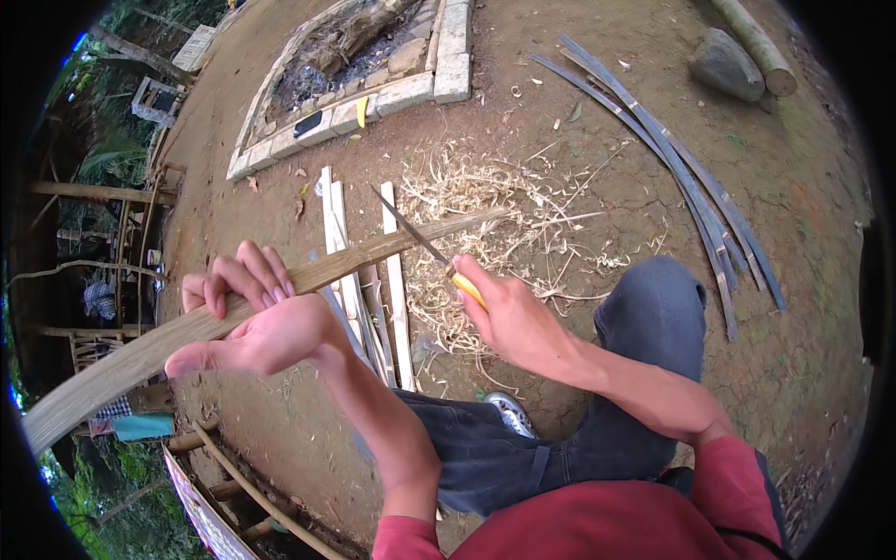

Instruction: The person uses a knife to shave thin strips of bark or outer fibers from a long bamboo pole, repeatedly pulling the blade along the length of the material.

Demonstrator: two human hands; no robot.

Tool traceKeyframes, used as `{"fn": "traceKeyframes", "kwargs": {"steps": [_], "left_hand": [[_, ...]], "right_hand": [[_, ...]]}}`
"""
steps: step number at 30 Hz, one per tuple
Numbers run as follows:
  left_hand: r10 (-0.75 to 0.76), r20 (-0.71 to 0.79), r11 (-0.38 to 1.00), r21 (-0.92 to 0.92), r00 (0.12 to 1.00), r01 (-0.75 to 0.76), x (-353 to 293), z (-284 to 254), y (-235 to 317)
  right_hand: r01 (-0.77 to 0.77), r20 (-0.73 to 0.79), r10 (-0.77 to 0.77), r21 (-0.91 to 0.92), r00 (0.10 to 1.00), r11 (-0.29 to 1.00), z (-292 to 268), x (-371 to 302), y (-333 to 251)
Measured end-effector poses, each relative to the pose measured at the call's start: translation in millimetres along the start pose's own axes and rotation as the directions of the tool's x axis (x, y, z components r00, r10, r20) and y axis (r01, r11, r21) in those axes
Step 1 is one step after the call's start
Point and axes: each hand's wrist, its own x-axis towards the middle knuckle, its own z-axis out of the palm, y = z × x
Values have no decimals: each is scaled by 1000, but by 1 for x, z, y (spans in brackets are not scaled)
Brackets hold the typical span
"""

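Note:
A long, flat bamboo strip slants across from the lower left to the middle, narrowing toward its far right end. My left hand is closed around it, palm up, with the fingers curling over its far edge. In my right hand is a knife with a yellow handle, gripped in a fist. Its blade points up and left and crosses the strip near the narrow end; whether it touches the wood I cannot tell. Curly shavings lie heaped on the ground beyond and below the strip.
Pale split strips lie beneath the bamboo. Dark long strips rest at the right, near a rock and a log. A stone-edged fire pit is at the back, with a phone on its border. Bent knees flank the shavings.

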Motion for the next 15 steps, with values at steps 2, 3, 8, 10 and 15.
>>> {"fn": "traceKeyframes", "kwargs": {"steps": [2,3,8,10,15], "left_hand": [[-7,-5,1000,-1,1000,7,5,0,-4],[2,0,1000,5,1000,-2,7,3,-5],[1,-48,997,73,999,3,-7,16,4],[-9,-13,999,47,1000,10,-10,16,0],[-13,-3,992,127,1000,13,-18,31,0]], "right_hand": [[-10,9,9,87,1000,996,-8,7,-5],[160,-176,-144,80,974,984,-10,9,-13],[191,-238,-186,-4,953,982,-3,6,-5],[-25,-27,22,-115,999,993,-11,9,4],[274,-416,-208,106,885,956,-39,20,-43]]}}
